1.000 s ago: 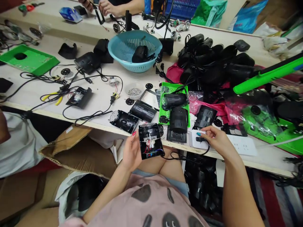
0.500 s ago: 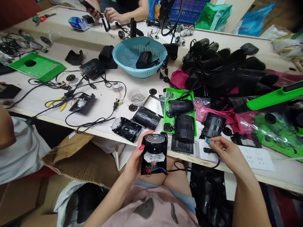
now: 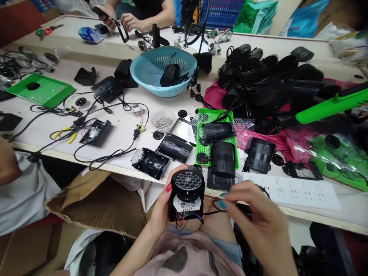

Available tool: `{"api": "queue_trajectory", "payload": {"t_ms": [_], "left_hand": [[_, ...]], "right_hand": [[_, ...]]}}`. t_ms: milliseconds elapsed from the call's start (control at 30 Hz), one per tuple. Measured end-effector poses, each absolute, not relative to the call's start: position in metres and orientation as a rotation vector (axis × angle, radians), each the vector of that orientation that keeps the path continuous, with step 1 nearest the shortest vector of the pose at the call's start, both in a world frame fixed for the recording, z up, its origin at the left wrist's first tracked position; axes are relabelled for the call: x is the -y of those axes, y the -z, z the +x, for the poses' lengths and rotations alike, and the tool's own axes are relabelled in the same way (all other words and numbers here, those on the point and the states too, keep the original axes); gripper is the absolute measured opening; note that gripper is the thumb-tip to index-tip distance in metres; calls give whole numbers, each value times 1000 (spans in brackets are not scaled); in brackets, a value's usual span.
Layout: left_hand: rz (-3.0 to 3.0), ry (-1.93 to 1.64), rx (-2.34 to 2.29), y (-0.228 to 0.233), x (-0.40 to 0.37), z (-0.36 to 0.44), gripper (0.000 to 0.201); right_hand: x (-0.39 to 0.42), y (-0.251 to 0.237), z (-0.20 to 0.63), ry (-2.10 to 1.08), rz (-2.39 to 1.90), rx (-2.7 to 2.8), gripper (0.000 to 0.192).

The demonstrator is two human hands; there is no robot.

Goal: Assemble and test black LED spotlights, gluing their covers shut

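My left hand (image 3: 161, 207) grips a black lamp unit (image 3: 187, 189) over my lap, its honeycomb lens facing up and red, blue and black wires showing at its lower end. My right hand (image 3: 255, 224) is blurred, just right of the unit, with its fingertips pinched on the black cable (image 3: 211, 212) that runs out of the unit. Just beyond my right hand, a white power strip (image 3: 296, 191) lies along the table's near edge.
A green tray (image 3: 198, 147) with black housings, open lamp shells (image 3: 151, 163), a cup of screws (image 3: 163, 122), yellow pliers (image 3: 61, 134) and loose cables lie ahead. Farther back stand a blue basket (image 3: 149, 67) and a pile of black housings (image 3: 267, 76). A cardboard box (image 3: 94, 199) sits below left. Another person's hands (image 3: 129, 19) work at the far edge.
My right hand has left the power strip and come toward me with the cable. My left hand has tilted the unit so its lens faces up.
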State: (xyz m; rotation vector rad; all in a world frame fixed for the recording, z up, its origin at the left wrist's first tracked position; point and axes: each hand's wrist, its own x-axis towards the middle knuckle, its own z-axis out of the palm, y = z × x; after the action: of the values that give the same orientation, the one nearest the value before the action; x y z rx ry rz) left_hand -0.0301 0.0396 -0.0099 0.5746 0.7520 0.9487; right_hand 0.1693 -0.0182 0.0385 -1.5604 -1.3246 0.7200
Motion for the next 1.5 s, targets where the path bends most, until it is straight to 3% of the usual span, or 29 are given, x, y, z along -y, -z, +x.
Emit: {"api": "queue_trajectory", "payload": {"t_ms": [133,733,900,1167,1500], "left_hand": [[681,-954,-752,9,-38,-27,56],[841,-909,-713,10,-31,-35,69],[722,-939,-733,10,-30,-28,58],[0,-768,-877,-2,-36,-21,54],[-33,-894,-598,-2,-42,-27,36]], "right_hand": [[6,-47,137,-875,-1472,1351,6],[-3,-50,131,-950,-1376,1289,15],[-6,-45,132,-978,-1398,1257,13],[2,-29,156,-941,-1475,1188,10],[54,9,151,-1078,-1640,1373,15]]}}
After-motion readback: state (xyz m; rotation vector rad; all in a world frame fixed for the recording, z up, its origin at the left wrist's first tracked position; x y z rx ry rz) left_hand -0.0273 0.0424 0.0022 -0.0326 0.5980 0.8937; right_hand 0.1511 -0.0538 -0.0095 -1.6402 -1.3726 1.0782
